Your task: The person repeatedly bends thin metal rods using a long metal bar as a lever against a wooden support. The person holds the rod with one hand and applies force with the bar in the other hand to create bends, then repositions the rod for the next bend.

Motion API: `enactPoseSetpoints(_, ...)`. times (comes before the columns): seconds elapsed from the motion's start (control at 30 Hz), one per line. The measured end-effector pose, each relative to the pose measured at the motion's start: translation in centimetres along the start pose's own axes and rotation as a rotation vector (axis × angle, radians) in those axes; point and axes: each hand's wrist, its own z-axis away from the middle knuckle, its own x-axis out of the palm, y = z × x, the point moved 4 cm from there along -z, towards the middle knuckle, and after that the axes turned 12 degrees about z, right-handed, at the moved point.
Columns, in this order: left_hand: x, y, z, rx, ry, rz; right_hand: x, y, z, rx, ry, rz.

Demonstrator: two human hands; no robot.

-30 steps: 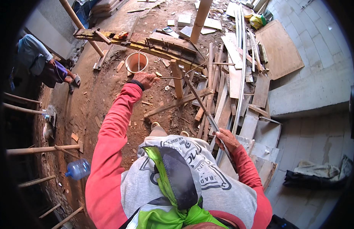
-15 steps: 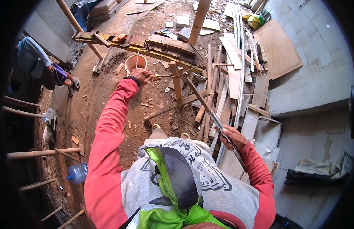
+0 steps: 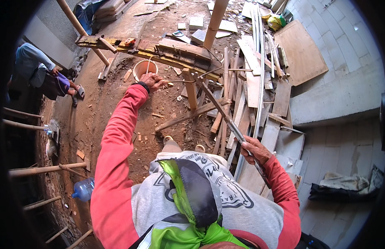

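Note:
My right hand (image 3: 256,150) is wrapped round a long metal bar (image 3: 237,130), which slopes up and left to a short upright wooden post (image 3: 190,92). My left hand (image 3: 151,81) is closed on a thin bent metal rod (image 3: 176,81). One stretch of the rod runs right to the head of the post, close to the bar's far tip. Another part rises from my fingers in front of an orange-rimmed bucket (image 3: 139,71). Whether bar and rod touch is too small to tell.
Beyond the post lies a worn plank bench (image 3: 176,53) with an orange tool (image 3: 129,42) on it. Loose timber (image 3: 250,99) is heaped at the right. A bamboo pole (image 3: 215,25) stands behind. Another person (image 3: 39,68) is at the far left, and a blue water bottle (image 3: 83,189) lies nearer.
Both hands keep their grips. The left hand, with the rod, has shifted very slightly; the bar's slope looks nearly the same. The whole view has moved a little.

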Motion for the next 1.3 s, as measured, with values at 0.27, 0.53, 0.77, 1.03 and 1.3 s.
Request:
enactPoseSetpoints(0.27,0.8,-0.6,0.0,-0.074,-0.053,0.020,1.7,-0.9,-0.1,0.010,0.025,-0.024)
enactPoseSetpoints(0.53,1.1,-1.4,-0.5,-0.080,-0.156,-0.038,2.3,-0.4,-1.0,0.002,0.065,0.014)
enactPoseSetpoints(0.77,0.8,-3.7,-0.5,-0.037,-0.124,-0.012,2.3,-2.4,-1.8,-0.007,0.113,0.014)
enactPoseSetpoints(1.03,-0.7,-3.9,-1.8,0.184,0.040,0.125,0.7,-4.1,-1.8,0.007,0.269,-0.032)
enactPoseSetpoints(1.3,-1.4,-7.1,-3.7,-0.090,-0.162,0.016,-6.7,-4.7,-2.5,0.043,0.254,-0.006)
